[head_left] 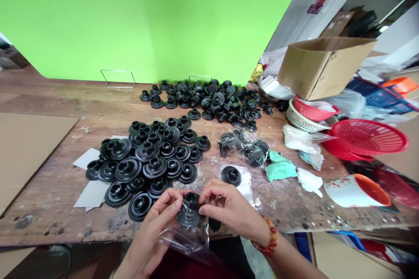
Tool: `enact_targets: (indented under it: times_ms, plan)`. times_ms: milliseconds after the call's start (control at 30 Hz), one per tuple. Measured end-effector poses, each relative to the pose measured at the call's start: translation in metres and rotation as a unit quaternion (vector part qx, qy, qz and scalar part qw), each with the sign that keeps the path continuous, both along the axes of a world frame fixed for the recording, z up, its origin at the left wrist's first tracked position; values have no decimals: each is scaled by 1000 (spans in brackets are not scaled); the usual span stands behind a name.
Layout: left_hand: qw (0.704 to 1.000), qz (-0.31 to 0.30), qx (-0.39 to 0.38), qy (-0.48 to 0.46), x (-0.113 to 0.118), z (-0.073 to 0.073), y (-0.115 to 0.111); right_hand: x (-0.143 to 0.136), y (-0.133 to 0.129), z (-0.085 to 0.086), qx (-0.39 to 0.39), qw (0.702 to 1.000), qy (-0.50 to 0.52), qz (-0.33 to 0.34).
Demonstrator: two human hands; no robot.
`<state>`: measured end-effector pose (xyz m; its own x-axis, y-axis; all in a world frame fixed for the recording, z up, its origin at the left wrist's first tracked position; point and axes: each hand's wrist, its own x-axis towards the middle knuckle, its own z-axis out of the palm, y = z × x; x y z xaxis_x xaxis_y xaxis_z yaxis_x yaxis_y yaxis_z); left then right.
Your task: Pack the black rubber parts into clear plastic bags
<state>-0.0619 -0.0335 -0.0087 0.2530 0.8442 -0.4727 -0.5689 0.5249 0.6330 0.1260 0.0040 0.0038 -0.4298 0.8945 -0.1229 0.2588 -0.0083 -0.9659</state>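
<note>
Helper: What are your hands up to over there?

Me: My left hand [160, 216] pinches one side of a black stepped disc [190, 216], thumb against fingers. My right hand [227, 205] pinches the other side. They hold it together with a clear plastic bag [186, 242], but I can't tell from this far off how hard they squeeze.

Helper: Where is that disc?

Me: Right between my hands, at the near edge of the wooden table [109, 107]. Its round, hollow knob points up. Shiny plastic covers some of it, and the loose part of the bag droops toward the lap. (There's a bead bracelet [270, 237] on my right wrist, all orange and red.)

Helper: Any more discs like it?

Me: Lots! A big front pile [152, 165] sits to the left, most with knobs up, and a few paper squares [90, 195] poke out from under it. A back pile [216, 98] is more jumbled, by the bottom of the green board [147, 17]. One lone disc [231, 176] lies on flat plastic sheets [248, 189], just past my right hand. Some bagged discs [255, 152] lie behind that one.

Helper: What's off to the right?

Me: A crumpled teal cloth [279, 169], a white tube [343, 189] on its side with an orange inside, a red basket [371, 135], and a cardboard box [304, 69] farther back.
</note>
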Motion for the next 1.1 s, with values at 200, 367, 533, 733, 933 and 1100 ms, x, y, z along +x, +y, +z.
enact_targets:
  times_ms: [200, 367, 533, 733, 933, 1100]
  plan:
    - [996, 11, 58, 66, 2, -3, -1, -4, -2, -1, -79, 990, 109, 29]
    - [993, 1, 80, 91, -1, -3, -3, -3, -3, -5, -135, 980, 138, 48]
    - [998, -27, 59, -2, -3, -13, -5, -8, -5, -13, -118, 990, 77, 16]
    - [976, -68, 162, 126, -16, -12, -3, -3, -11, 15, -43, 996, 39, 61]
    - [883, -29, 353, 308, -27, 6, 2, 13, -10, 54, 152, 972, -76, 160]
    - [908, 86, 292, 289, -23, 0, 2, 26, 12, 63, 229, 971, -57, -36]
